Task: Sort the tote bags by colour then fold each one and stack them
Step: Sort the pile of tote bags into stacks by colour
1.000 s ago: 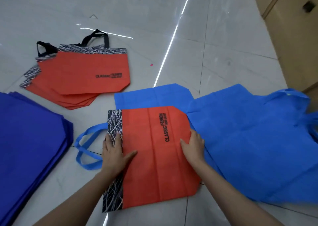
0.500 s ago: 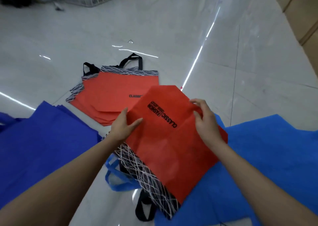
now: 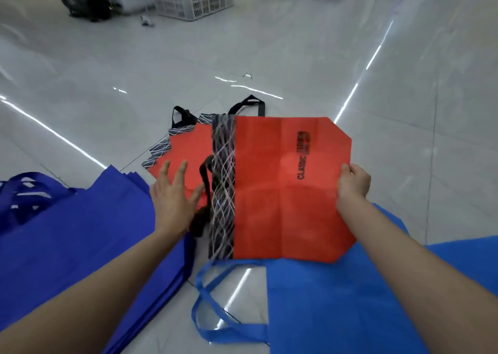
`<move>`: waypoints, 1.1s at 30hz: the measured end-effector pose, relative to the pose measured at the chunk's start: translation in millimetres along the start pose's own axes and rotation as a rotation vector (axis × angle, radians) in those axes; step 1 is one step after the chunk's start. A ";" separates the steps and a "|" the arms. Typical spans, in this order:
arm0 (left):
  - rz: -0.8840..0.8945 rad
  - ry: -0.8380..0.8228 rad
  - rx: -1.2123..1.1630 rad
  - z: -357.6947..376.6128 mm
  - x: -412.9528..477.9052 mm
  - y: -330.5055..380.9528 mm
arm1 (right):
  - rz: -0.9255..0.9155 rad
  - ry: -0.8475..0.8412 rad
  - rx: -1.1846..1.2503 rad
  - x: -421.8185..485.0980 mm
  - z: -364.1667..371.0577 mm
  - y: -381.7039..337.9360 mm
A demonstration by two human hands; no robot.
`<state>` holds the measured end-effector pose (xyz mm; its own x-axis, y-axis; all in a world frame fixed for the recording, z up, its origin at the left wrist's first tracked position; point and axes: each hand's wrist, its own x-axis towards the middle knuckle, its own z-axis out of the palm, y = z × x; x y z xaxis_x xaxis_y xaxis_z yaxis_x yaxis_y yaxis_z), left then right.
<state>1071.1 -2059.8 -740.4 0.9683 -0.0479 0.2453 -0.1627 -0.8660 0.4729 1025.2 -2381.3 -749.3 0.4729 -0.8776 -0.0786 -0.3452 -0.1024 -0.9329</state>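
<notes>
The person is carrying a red bag away from the light blue bag where it was lying pressed flat a second ago, and is now holding it spread out in the air, patterned band to the left, above the near edge of the red stack on the floor. The right hand is gripping the bag's right edge, fingers curled round the fabric. The left hand, which was holding the bag half a second ago, is letting it go: it is hovering with fingers straight and spread, holding nothing, just beside the bag's dangling black handle and over the red stack; whether it is touching the stack cannot be told. The dark blue pile is sitting near on the left, apart from the red stack. This is probably meaning that the sorting is moving along, with this bag heading for its colour's stack. It is showing crease lines but is hanging open, so it may still be needing a fold before it settles. The freed hand is likely getting ready to tuck the handle or steady the stack.
</notes>
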 end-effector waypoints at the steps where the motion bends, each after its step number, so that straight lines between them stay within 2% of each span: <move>1: -0.009 0.004 0.006 1.1 -1.3 -6.6 | 0.092 0.058 0.013 -1.7 2.8 4.8; 2: -0.031 -0.017 -0.002 3.1 -4.6 -13.9 | 0.170 0.097 0.044 -6.3 8.5 9.7; 4: -0.056 -0.126 -0.014 12.6 -18.8 -28.4 | 0.261 0.051 0.187 -19.2 24.3 19.8; 6: -0.055 -0.237 -0.016 24.5 -41.8 -38.1 | 0.347 -0.100 0.313 -32.5 43.0 28.8; 9: 0.007 -0.342 0.018 42.5 -77.0 -44.2 | 0.499 -0.365 0.359 -56.0 67.3 24.8; 10: 0.029 -0.386 0.051 47.7 -85.5 -43.6 | 0.513 -0.469 0.327 -61.2 73.1 21.6; 12: 0.035 -0.480 0.162 53.0 -94.9 -40.8 | 0.470 -0.739 0.106 -68.2 81.7 18.2; 14: 0.039 -0.477 0.215 53.9 -96.2 -38.6 | 0.453 -0.887 -0.056 -73.7 81.4 18.5; 16: 0.075 -0.446 0.210 51.1 -96.6 -33.4 | 0.436 -0.828 -0.023 -74.3 75.5 21.7; 18: 0.141 -0.412 0.170 50.4 -98.4 -25.0 | 0.354 -0.682 0.093 -74.1 58.0 26.2; 19: 0.184 -0.406 0.129 50.6 -100.7 -17.3 | 0.281 -0.601 0.115 -74.7 43.9 31.0; 21: 0.228 -0.436 0.026 55.0 -107.3 1.9 | 0.068 -0.424 -0.012 -76.2 6.0 52.1; 23: 0.137 -0.550 -0.122 65.4 -115.4 23.3 | -0.060 -0.265 -0.224 -81.8 -42.0 85.9; 25: -0.020 -0.573 -0.232 78.8 -122.3 42.9 | -0.069 -0.197 -0.357 -89.9 -85.9 123.6; 27: -0.203 -0.551 -0.331 88.8 -126.3 62.7 | -0.083 -0.233 -0.495 -100.6 -119.3 154.2; 30: -0.470 -0.583 -0.418 101.3 -128.7 80.3 | -0.193 -0.415 -0.743 -117.9 -143.3 177.0; 31: -0.497 -0.591 -0.403 103.6 -130.6 81.7 | -0.216 -0.459 -0.806 -123.4 -144.7 180.0; 33: -0.431 -0.595 -0.382 105.0 -137.7 82.2 | -0.227 -0.490 -0.875 -134.5 -144.3 179.2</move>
<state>944.4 -2176.7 -824.2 0.8815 -0.0986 -0.4618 0.2969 -0.6448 0.7043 782.7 -2349.2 -855.2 0.8120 -0.5277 -0.2496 -0.5834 -0.7200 -0.3759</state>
